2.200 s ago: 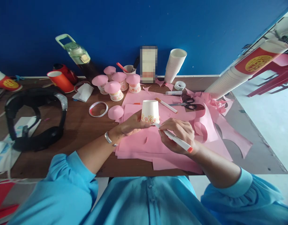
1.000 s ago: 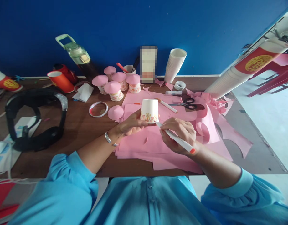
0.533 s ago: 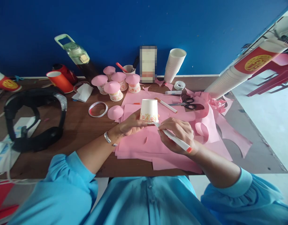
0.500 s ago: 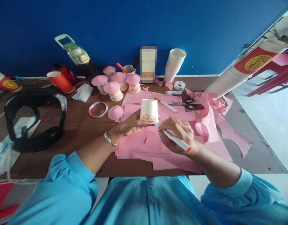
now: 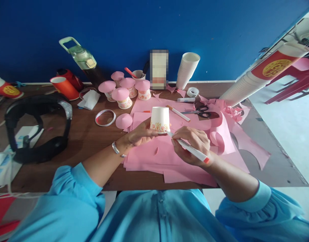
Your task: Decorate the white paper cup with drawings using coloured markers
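Observation:
Upside down in my left hand (image 5: 142, 133) is a white paper cup (image 5: 160, 116), its lower part drawn with flowers and grass in orange, red and yellow-green. The fingers wrap round its left side. My right hand (image 5: 192, 143) grips a white marker (image 5: 194, 151) with an orange-red end, its tip against the cup's lower right rim. Beneath both hands lie stacked pink paper sheets (image 5: 146, 158). Another marker (image 5: 179, 113) rests just behind the cup. Left of it sits a pink paper cone (image 5: 123, 121).
Several drawn cups with pink cone tops (image 5: 121, 97) stand at the back left. Scissors (image 5: 203, 112), tape (image 5: 192, 91), pink scraps (image 5: 232, 112) and a cup stack (image 5: 187, 70) lie or stand to the right. A black headset-like band (image 5: 38, 127) is at the far left, a bottle (image 5: 85, 62) behind.
My right hand and the marker have shifted slightly to the right, the tip staying by the cup's lower rim. My left hand and the cup look unmoved.

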### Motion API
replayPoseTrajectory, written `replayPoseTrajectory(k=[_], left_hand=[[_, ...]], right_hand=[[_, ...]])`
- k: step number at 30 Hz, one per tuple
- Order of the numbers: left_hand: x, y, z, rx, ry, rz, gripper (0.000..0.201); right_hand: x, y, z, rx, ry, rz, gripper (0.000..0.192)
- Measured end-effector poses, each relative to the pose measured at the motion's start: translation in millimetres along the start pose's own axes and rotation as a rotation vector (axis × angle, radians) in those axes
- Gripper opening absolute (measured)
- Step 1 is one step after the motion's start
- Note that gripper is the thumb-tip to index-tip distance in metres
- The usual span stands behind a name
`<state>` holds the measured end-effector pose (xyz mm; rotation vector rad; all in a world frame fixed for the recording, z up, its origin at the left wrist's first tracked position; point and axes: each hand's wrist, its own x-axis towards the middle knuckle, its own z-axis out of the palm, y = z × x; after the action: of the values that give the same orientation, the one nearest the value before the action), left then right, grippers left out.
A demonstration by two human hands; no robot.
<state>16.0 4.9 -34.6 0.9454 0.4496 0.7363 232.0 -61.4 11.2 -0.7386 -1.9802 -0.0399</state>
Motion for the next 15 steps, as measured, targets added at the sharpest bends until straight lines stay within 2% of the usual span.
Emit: replayPoseTrajectory(k=[8, 15], left_hand=[[-0.9, 1.8, 1.4, 0.058, -0.003, -0.016, 0.04], [-0.3, -0.2, -0.6, 0.047, 0.0, -0.011, 0.036]], right_hand=[[-1.0, 0.0, 2.6, 0.016, -0.006, 0.001, 0.021], [0.0, -0.6, 0.9, 0.021, 0.002, -0.001, 0.02]])
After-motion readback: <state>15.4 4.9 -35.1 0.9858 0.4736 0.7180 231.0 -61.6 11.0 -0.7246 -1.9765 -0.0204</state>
